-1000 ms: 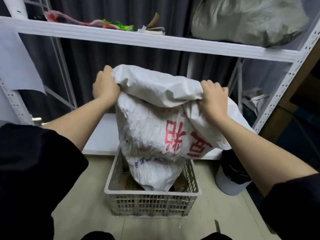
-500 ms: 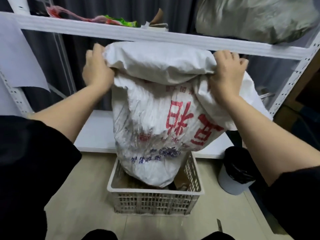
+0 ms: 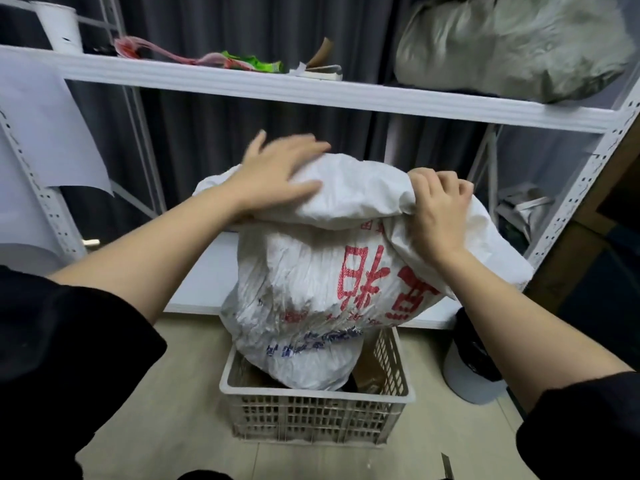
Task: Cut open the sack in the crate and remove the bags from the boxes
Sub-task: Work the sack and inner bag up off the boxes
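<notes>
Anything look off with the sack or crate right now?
The sack stands tall and leans out of the crate, top folded over. Only the right hand grips it; the left hand lies flat on top. No spill shows.

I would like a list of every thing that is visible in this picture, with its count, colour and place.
sack: one, white with red and blue print, standing in the crate, top folded over
crate: one, white lattice plastic, on the floor
shelf rack: one, white, behind the crate
grey bag: one, on the top shelf, right
wrappers: a few, red and green, on the top shelf
paper sheet: one, white, hanging at left
bin: one, white with black liner, on the floor right of the crate
curtain: dark grey, behind the rack
left hand: one, fingers straight, resting on the sack's top
right hand: one, gripping the sack's folded top
</notes>
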The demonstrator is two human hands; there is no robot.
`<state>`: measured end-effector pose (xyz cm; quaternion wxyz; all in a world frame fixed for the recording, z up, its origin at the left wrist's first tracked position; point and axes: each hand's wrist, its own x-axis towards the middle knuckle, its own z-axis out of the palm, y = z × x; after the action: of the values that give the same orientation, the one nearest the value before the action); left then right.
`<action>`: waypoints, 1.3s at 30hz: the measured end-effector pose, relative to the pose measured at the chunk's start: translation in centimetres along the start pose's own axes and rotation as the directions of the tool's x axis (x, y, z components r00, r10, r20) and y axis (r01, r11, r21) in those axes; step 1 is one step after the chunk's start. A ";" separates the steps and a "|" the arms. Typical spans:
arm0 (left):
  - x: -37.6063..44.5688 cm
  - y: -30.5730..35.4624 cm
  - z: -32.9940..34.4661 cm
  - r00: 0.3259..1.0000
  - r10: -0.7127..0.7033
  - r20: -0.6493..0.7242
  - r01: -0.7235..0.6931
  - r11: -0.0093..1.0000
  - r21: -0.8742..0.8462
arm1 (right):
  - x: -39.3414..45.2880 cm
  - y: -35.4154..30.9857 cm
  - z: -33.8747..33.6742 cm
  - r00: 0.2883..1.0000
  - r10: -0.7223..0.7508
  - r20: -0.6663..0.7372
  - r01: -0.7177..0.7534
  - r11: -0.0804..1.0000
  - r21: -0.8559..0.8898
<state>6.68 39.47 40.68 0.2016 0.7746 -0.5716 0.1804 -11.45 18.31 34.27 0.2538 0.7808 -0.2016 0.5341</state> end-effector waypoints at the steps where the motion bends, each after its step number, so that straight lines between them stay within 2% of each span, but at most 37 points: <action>1: 0.6 0.8 0.3 0.991 -0.005 0.137 0.001 1.000 0.026 | -0.2 -0.1 0.0 0.999 -0.036 -0.014 0.037 0.999 0.013; 4: 1.5 1.4 1.8 0.904 -0.180 0.388 0.174 0.983 0.049 | -1.4 0.0 -0.4 0.994 -0.106 -0.013 0.107 0.991 0.084; 6: 1.3 1.7 3.5 0.854 -0.246 0.459 0.223 0.969 0.105 | -2.0 -0.4 -0.9 0.985 -0.161 0.060 0.153 0.981 0.118; 7: 1.1 1.9 4.7 0.862 -0.245 0.444 0.206 0.969 0.136 | -2.0 -0.7 -1.2 0.969 -0.213 0.122 0.194 0.970 0.149; 9: 0.8 2.0 7.1 0.938 -0.199 0.284 0.138 0.965 0.223 | -1.4 -1.0 -2.0 0.897 -0.319 0.307 0.235 0.931 0.281; 10: 0.7 1.9 8.0 0.971 -0.173 0.166 0.121 0.951 0.283 | -0.8 -0.9 -2.6 0.853 -0.334 0.401 0.186 0.912 0.365; 12: 0.5 1.3 9.3 0.988 -0.152 -0.042 0.157 0.917 0.368 | 0.4 -0.4 -3.2 0.774 -0.259 0.578 -0.039 0.891 0.452; 13: 0.4 0.9 9.6 0.983 -0.153 -0.105 0.182 0.907 0.380 | 0.9 0.1 -3.3 0.715 -0.193 0.672 -0.154 0.894 0.420; 14: 0.3 0.6 9.8 0.975 -0.162 -0.151 0.208 0.906 0.368 | 1.2 0.6 -3.2 0.605 -0.138 0.784 -0.257 0.899 0.356; 16: -0.1 -0.2 10.2 0.954 -0.211 -0.211 0.268 0.918 0.292 | 0.9 1.1 -2.6 0.271 -0.131 0.954 -0.488 0.835 0.253; 17: -0.4 -0.5 10.5 0.947 -0.229 -0.228 0.283 0.926 0.248 | 0.4 1.1 -2.1 0.146 -0.162 0.976 -0.592 0.777 0.217; 18: -0.7 -0.7 10.7 0.943 -0.234 -0.236 0.287 0.932 0.223 | -0.3 1.1 -1.4 0.088 -0.161 0.983 -0.635 0.752 0.180; 19: -1.0 -0.8 11.0 0.943 -0.239 -0.231 0.287 0.936 0.202 | -1.1 1.0 -0.8 0.069 -0.148 0.986 -0.631 0.759 0.159; 21: -1.4 -0.9 11.3 0.950 -0.237 -0.202 0.269 0.952 0.149 | -2.7 0.1 0.3 0.087 -0.123 0.989 -0.588 0.795 0.151; 22: -1.5 -1.0 11.4 0.955 -0.234 -0.184 0.259 0.957 0.128 | -3.6 -0.4 0.7 0.124 -0.117 0.985 -0.572 0.803 0.167; 24: -1.6 -1.3 11.1 0.964 -0.246 -0.104 0.253 0.965 0.063 | -5.4 -0.9 1.7 0.234 -0.058 0.970 -0.559 0.809 0.183; 26: -1.7 -1.9 10.5 0.962 -0.254 0.104 0.264 0.959 -0.099 | -6.5 -0.9 2.5 0.303 0.049 0.952 -0.540 0.832 0.129; 28: -1.7 -2.4 9.3 0.946 -0.168 0.279 0.233 0.947 -0.221 | -7.0 -0.9 2.9 0.392 0.134 0.910 -0.500 0.862 0.089; 30: -1.4 -2.0 8.3 0.952 -0.073 0.299 0.153 0.954 -0.256 | -7.1 -1.1 2.9 0.515 0.207 0.832 -0.443 0.895 0.052; 33: -0.9 -1.5 8.3 0.935 -0.037 0.352 0.087 0.988 -0.127 | -6.1 -1.3 2.6 0.647 0.179 0.741 -0.320 0.946 0.051; 35: -1.2 -1.1 9.1 0.889 -0.145 0.435 0.183 0.982 -0.045 | -5.3 -1.2 2.4 0.728 0.125 0.674 -0.214 0.976 0.050; 36: -1.5 -0.8 9.7 0.871 -0.228 0.435 0.245 0.969 0.018 | -4.8 -1.2 2.3 0.779 0.094 0.619 -0.148 0.988 0.036; 37: -1.9 -0.6 10.5 0.868 -0.299 0.396 0.282 0.954 0.102 | -4.3 -1.2 2.0 0.822 0.065 0.565 -0.084 0.996 0.008; 39: -2.4 -0.1 11.7 0.914 -0.340 0.222 0.288 0.928 0.235 | -3.2 -1.4 1.1 0.865 0.005 0.501 0.022 0.999 -0.048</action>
<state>6.67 35.35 29.48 0.0739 0.8896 -0.4398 0.0985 -10.98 18.86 30.65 0.2152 0.8866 -0.2710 0.3069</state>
